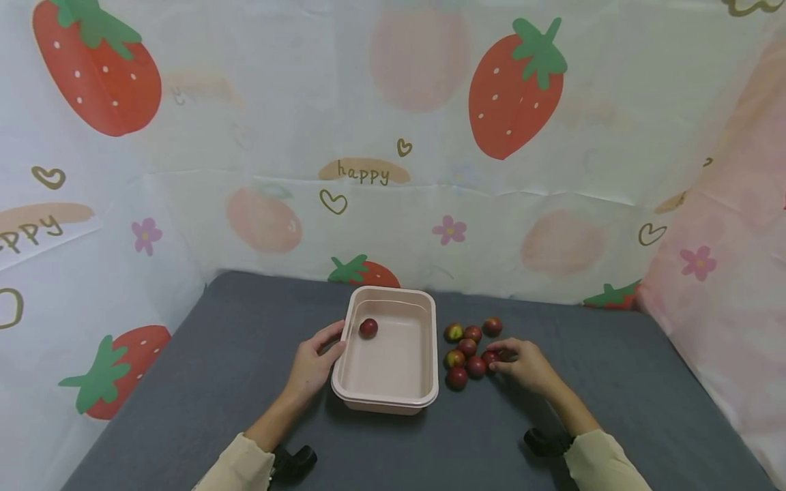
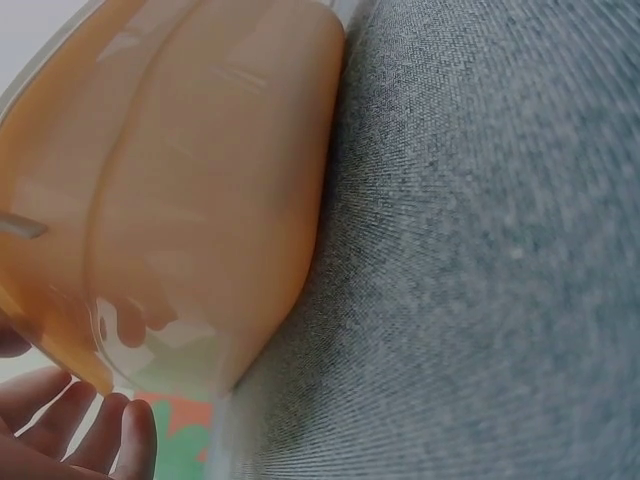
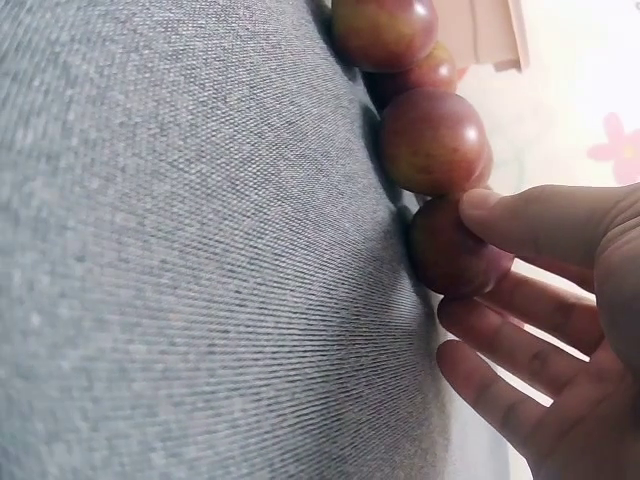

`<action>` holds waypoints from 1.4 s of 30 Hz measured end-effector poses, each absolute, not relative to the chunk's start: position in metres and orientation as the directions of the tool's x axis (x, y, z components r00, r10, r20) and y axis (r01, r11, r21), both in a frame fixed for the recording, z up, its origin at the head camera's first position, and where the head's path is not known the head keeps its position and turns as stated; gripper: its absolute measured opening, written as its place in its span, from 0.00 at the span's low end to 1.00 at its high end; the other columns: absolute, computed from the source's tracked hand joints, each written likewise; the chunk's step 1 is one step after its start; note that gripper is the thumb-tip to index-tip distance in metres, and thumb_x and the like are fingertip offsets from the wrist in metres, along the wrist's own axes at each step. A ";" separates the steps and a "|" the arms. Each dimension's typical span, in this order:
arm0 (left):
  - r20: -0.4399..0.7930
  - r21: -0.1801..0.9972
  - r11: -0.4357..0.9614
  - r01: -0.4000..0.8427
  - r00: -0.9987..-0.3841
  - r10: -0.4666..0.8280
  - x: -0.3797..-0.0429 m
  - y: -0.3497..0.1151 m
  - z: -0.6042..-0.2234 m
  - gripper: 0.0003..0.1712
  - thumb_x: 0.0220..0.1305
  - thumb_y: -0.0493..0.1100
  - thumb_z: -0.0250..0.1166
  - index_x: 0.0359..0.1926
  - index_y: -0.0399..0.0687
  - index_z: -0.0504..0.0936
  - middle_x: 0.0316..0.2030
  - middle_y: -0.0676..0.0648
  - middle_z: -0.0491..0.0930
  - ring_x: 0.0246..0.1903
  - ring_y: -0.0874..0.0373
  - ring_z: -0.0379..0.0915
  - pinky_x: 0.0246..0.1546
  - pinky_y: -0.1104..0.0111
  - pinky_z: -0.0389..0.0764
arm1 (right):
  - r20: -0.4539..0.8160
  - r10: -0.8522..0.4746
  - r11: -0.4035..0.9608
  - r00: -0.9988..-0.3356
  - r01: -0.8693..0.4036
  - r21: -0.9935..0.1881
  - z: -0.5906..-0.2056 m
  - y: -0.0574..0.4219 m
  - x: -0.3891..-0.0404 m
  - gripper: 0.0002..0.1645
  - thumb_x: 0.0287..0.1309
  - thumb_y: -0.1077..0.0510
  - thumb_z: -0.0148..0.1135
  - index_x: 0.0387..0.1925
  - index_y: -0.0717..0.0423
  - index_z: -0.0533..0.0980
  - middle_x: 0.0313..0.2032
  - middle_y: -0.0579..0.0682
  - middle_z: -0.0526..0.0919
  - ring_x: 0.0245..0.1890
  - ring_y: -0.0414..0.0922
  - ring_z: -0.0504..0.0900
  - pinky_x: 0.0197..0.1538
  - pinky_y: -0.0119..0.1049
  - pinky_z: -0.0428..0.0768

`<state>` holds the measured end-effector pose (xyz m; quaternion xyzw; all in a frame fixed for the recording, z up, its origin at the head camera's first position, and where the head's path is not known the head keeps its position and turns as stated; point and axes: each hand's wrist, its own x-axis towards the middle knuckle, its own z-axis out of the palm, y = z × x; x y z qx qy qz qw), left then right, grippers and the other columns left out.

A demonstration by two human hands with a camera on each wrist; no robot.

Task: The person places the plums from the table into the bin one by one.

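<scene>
A pale pink plastic box (image 1: 387,402) stands on the table with one dark red plum (image 1: 368,329) inside, near its left wall. My left hand (image 1: 314,363) holds the box's left rim, its thumb and fingers at the edge; the left wrist view shows the fingertips (image 2: 140,440) under the rim. To the right of the box, my right hand (image 1: 527,368) pinches a plum (image 3: 450,250) between thumb and fingers. That plum sits at the right side of a loose group of red and yellow-green plums (image 1: 475,367), close against its neighbour (image 3: 435,140).
A dark grey cloth (image 1: 245,341) covers the table. White sheeting printed with strawberries (image 1: 518,88) hangs behind and at the left, with a pinkish sheet (image 1: 724,320) at the right. Black straps (image 1: 293,464) are on both wrists.
</scene>
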<state>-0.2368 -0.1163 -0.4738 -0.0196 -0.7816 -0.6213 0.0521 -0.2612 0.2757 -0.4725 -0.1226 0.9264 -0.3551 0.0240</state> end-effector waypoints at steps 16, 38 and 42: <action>0.111 0.967 0.234 0.103 -0.994 -0.022 -0.235 -0.116 -0.473 0.24 0.68 0.38 0.58 0.65 0.41 0.73 0.63 0.39 0.74 0.67 0.46 0.66 0.67 0.50 0.64 | 0.047 -0.193 0.698 -0.980 -0.171 -0.696 -0.474 0.275 -0.254 0.18 0.56 0.60 0.68 0.49 0.60 0.81 0.47 0.61 0.84 0.47 0.56 0.83 0.40 0.38 0.79; 0.099 0.966 0.243 0.092 -0.995 -0.018 -0.235 -0.117 -0.472 0.24 0.69 0.39 0.58 0.65 0.42 0.73 0.63 0.39 0.74 0.67 0.45 0.65 0.67 0.48 0.64 | 0.095 -0.122 0.672 -0.988 -0.152 -0.724 -0.469 0.282 -0.250 0.19 0.55 0.57 0.70 0.48 0.61 0.81 0.44 0.59 0.86 0.43 0.48 0.83 0.39 0.32 0.78; 0.096 0.968 0.235 0.089 -0.995 -0.021 -0.235 -0.117 -0.473 0.24 0.69 0.39 0.58 0.64 0.42 0.73 0.62 0.39 0.75 0.66 0.46 0.66 0.67 0.50 0.64 | 0.105 -0.124 0.666 -0.987 -0.161 -0.728 -0.465 0.283 -0.250 0.21 0.56 0.55 0.69 0.49 0.62 0.80 0.45 0.60 0.85 0.44 0.50 0.83 0.39 0.32 0.78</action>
